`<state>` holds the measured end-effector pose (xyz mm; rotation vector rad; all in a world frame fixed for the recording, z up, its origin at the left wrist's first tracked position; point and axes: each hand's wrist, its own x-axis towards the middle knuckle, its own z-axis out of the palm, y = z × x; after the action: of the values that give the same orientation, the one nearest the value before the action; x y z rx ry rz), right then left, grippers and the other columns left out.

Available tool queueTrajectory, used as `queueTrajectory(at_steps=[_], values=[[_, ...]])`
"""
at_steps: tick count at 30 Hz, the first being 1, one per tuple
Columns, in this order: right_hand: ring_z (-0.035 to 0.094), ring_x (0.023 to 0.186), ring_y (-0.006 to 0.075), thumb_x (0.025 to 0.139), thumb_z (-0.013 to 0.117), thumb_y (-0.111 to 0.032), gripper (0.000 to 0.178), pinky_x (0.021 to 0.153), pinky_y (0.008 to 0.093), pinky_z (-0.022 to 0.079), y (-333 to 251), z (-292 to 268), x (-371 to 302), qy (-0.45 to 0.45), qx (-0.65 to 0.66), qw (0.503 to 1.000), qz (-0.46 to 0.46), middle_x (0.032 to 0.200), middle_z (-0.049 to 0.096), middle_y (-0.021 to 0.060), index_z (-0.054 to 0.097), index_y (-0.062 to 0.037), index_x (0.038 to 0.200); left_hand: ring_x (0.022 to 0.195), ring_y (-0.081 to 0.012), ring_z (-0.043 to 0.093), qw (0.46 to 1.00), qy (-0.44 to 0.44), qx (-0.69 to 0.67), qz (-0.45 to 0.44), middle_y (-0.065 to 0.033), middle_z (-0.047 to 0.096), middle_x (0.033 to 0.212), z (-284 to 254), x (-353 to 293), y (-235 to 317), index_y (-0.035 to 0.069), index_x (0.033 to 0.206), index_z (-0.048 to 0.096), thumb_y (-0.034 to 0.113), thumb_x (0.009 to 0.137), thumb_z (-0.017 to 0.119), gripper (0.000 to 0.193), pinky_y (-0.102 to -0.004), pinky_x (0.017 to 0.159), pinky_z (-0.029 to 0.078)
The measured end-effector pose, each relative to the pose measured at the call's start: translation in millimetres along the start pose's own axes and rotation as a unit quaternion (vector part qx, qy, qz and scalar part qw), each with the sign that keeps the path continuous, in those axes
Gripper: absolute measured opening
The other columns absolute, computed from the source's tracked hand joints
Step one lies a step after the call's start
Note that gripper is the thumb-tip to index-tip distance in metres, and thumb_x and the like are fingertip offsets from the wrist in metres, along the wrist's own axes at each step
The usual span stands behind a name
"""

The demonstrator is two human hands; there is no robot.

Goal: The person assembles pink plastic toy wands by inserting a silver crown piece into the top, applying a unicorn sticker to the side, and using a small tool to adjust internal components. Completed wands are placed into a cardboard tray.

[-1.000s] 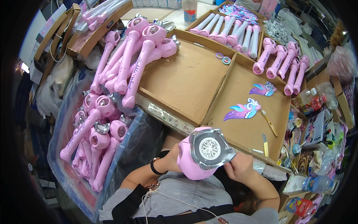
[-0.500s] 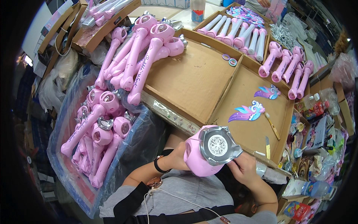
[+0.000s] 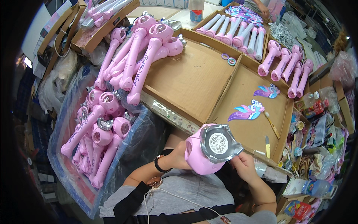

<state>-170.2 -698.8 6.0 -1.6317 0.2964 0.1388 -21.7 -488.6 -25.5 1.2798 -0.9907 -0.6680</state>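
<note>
Toy wand (image 3: 202,160) is barely shifting on the near side of the cardboard tray (image 3: 186,71). My left hand (image 3: 179,158) is still holding its head; my right hand (image 3: 245,166) is curling beside it, how closed I cannot tell.

Written in dark script, two words long, down the handle of a pink wand (image 3: 143,71) on the heap; repeated along a second wand (image 3: 82,129) in the bin, smaller but similar; printed too on an upper-right handle (image 3: 268,59), too small to make out; blurred likewise on the standing bottle's red-and-blue label (image 3: 196,16).
</note>
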Motion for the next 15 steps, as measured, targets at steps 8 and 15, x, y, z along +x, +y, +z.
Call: queueTrajectory(at_steps=[8,15], values=[[0.047,0.067,0.0029,0.086,0.061,-0.009,0.020,0.058,0.0187,0.038,3.3,1.4,2.7,-0.029,0.069,0.997,0.023,0.080,0.056,0.0000,0.051,-0.0011,0.101,0.117,-0.0187,0.050,0.996,0.028,-0.060,-0.054,-0.0106,0.052,0.128,0.9,0.9,2.8,0.002,0.131,0.041,0.018,0.081,0.067,0.058,-0.0346,0.100,0.039],[0.051,0.072,0.0049,0.093,0.052,-0.019,0.020,0.064,0.0192,0.040,-2.5,15.1,5.9,0.056,0.074,0.995,-0.043,0.079,0.057,0.0006,0.060,-0.0005,0.091,0.116,-0.0182,0.050,0.995,0.033,-0.071,-0.055,-0.0103,0.051,0.128,2.2,3.2,1.4,0.002,0.130,0.042,0.015,0.085,0.060,0.050,-0.0335,0.099,0.040]])
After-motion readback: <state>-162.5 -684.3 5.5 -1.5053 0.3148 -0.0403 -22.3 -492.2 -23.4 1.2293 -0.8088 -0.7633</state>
